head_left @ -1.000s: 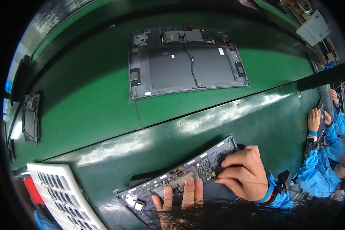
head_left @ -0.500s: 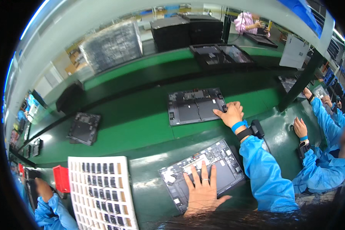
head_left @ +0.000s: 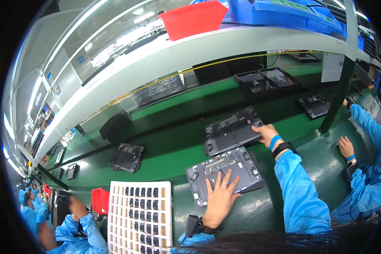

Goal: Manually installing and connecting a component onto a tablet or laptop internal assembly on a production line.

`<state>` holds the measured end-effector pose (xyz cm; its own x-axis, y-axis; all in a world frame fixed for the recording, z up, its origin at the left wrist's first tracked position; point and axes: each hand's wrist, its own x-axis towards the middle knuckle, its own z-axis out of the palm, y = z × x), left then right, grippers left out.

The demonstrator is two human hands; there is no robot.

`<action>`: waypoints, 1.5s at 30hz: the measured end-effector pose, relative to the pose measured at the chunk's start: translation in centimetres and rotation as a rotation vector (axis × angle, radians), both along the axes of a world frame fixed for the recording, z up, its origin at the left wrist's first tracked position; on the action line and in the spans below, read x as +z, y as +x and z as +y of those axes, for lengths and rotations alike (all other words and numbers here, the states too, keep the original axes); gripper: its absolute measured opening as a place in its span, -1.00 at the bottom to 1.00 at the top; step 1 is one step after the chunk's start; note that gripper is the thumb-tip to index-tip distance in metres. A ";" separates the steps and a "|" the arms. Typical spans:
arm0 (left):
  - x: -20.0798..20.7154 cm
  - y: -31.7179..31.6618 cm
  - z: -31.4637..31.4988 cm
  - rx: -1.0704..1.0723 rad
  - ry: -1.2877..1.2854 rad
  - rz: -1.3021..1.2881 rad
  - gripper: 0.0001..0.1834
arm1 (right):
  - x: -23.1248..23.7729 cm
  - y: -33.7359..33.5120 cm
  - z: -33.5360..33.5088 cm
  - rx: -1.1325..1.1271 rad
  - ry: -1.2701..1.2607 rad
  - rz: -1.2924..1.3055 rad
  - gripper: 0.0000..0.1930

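Note:
My left hand [head_left: 221, 199] lies with fingers spread on the near open laptop base [head_left: 245, 177], a dark grey housing with small parts and white labels. Beyond it, a second laptop base [head_left: 233, 134] is tilted, its right side higher than its left. My right hand [head_left: 267, 134] grips that one by its right edge, thumb on top. The near edge of the far base comes close to the back edge of the near one; whether they touch I cannot tell. Beneath the far base there is a dark flat piece, mostly hidden.
A white compartment tray [head_left: 165, 211] with small black parts stands at the left, near a red bin [head_left: 100, 200]. Another laptop base [head_left: 128, 156] lies on the green belt [head_left: 169, 167]. A shelf [head_left: 190, 59] spans above; a post [head_left: 336, 101] and co-workers flank me.
My view has swung upward. The far base has gone from lying flat to tilted, and the gap between the two bases has narrowed. My left hand stays spread on the near one.

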<state>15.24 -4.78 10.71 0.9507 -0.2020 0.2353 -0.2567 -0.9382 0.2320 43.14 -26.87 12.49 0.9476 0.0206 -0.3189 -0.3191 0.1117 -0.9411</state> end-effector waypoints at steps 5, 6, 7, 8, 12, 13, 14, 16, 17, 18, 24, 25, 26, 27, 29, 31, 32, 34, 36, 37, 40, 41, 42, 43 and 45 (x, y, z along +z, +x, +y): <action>1.0 6.5 5.0 -0.059 -0.038 0.039 -0.25 | 5.0 -2.5 -8.2 -0.084 0.329 -0.168 -0.68; 0.6 8.1 5.6 -0.060 -0.068 0.041 -0.26 | 5.2 -3.3 -10.5 -0.071 0.345 -0.221 -0.69; 0.1 10.1 6.3 -0.069 -0.097 0.040 -0.27 | 5.1 -4.7 -12.9 -0.065 0.362 -0.278 -0.70; -0.4 12.1 6.9 -0.068 -0.127 0.040 -0.28 | 5.8 -6.9 -14.5 -0.091 0.316 -0.297 -0.69; -2.5 17.3 9.2 0.072 -0.124 -0.031 -0.27 | 4.8 -16.3 -15.6 -0.091 0.171 -0.304 -0.64; -2.4 17.2 9.2 0.116 -0.071 -0.068 -0.23 | 3.1 -17.9 -15.7 -0.100 0.134 -0.306 -0.62; -1.1 15.8 8.8 0.132 -0.139 -0.138 -0.19 | 2.9 -20.5 -14.6 -0.051 0.128 -0.265 -0.59; 0.1 12.9 7.9 0.091 -0.364 -0.215 -0.23 | 2.0 -25.1 -12.7 0.019 0.126 -0.190 -0.56; 1.1 10.1 7.3 0.084 -0.408 -0.231 -0.33 | 0.9 -27.0 -12.4 0.036 0.073 -0.141 -0.54; 3.0 6.4 7.0 0.049 -0.476 -0.166 -0.38 | 0.0 -28.0 -11.8 0.057 0.021 -0.097 -0.51; 6.5 -8.0 15.9 0.361 -0.517 -0.052 -0.68 | -2.4 -28.9 -7.1 0.178 -0.295 -0.277 -0.44; 4.8 -8.8 19.6 0.463 -0.345 -0.155 -0.65 | -2.4 -28.5 -6.4 0.262 -0.451 -0.354 -0.43; 3.8 -9.8 22.5 0.484 -0.284 -0.280 -0.64 | -3.1 -27.9 -6.0 0.328 -0.468 -0.420 -0.41; 2.7 -10.6 24.3 0.626 -0.260 -0.269 -0.62 | -2.6 -27.6 -5.5 0.339 -0.460 -0.432 -0.41; 1.2 -10.2 26.0 0.590 -0.277 -0.271 -0.67 | -1.3 -27.6 -5.3 0.401 -0.564 -0.397 -0.41; 0.9 -9.2 26.3 0.587 -0.302 -0.174 -0.74 | -1.2 -26.8 -7.0 0.382 -0.700 -0.411 -0.41; 1.0 -8.7 25.9 0.555 -0.296 -0.271 -0.84 | -1.0 -26.4 -7.6 0.333 -0.707 -0.441 -0.39; 1.3 -8.2 25.9 0.492 -0.422 -0.334 -0.85 | -0.4 -25.3 -9.0 0.273 -0.708 -0.482 -0.41; 2.2 -7.8 25.4 0.490 -0.623 -0.273 -0.84 | 1.5 -24.5 -8.9 0.250 -0.672 -0.455 -0.43; 3.2 -7.7 24.9 0.496 -0.706 -0.222 -0.86 | 2.2 -23.8 -8.7 0.240 -0.630 -0.432 -0.45; 4.2 -7.6 24.2 0.479 -0.813 -0.192 -0.86 | 2.1 -22.3 -7.8 0.248 -0.514 -0.434 -0.51; 4.2 -7.4 23.9 0.483 -0.809 -0.194 -0.86 | 1.9 -21.8 -7.0 0.244 -0.461 -0.435 -0.52; 4.1 -7.3 23.4 0.486 -0.863 -0.148 -0.85 | 1.6 -21.5 -6.3 0.231 -0.432 -0.447 -0.58; 3.9 -7.3 22.8 0.488 -0.918 -0.101 -0.84 | 0.6 -21.0 -6.2 0.235 -0.428 -0.447 -0.58; 4.8 -7.1 20.1 0.460 -1.087 -0.061 -0.82 | -1.7 -20.5 -6.5 0.185 -0.337 -0.470 -0.63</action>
<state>8.10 15.30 15.53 0.8629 0.4909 0.1202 0.0154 -0.2633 0.9646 22.66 -33.36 10.83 0.9789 0.1688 0.1155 0.1537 -0.2349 -0.9598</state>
